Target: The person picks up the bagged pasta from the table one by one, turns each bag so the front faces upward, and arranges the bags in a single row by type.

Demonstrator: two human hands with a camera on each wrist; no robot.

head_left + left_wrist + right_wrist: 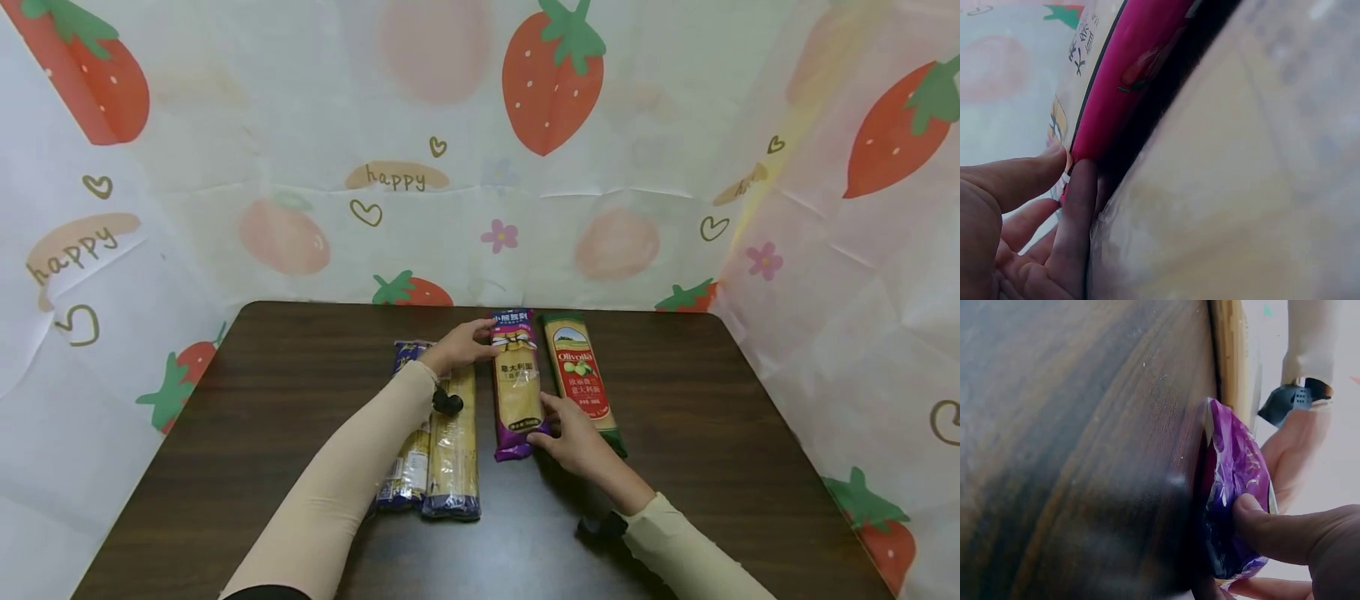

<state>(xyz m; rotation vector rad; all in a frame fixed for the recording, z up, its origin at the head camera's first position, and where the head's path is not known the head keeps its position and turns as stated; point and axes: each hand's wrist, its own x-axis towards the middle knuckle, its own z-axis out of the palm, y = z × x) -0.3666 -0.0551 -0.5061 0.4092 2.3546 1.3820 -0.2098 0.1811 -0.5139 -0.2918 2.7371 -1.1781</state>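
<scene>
purple pasta pkt (517, 375): long flat pillow shape, shiny plastic film, crimped purple ends, clear window w/ pale yellow pasta. lies lengthwise on worktop (675, 400), approx mid-width, far end nr the far edge. left hand (459, 346) pinches its left side nr that end, thumb on the face, fingers along the magenta side. right hand (577, 437) pinches the crinkled near end at its right corner, thumb on top.

just right, toward far-right corner: green pkt (579, 367), red oval-ish label, glossy, slightly slanted, far end also nr the far edge. left of purple pkt, a bit closer to near edge: clear pkt (454, 450), wrinkled see-thru film, yellow strands, blue end; beside it a blue pkt (415, 467), partly hidden by left arm.

worktop = dark wood grain, smooth, slight sheen, rounded far corners. beige fabric sleeves (352, 467), small blk wrist devices (447, 403). creased white backdrop (450, 250) w/ strawberry prints beyond far edge + sides.
</scene>
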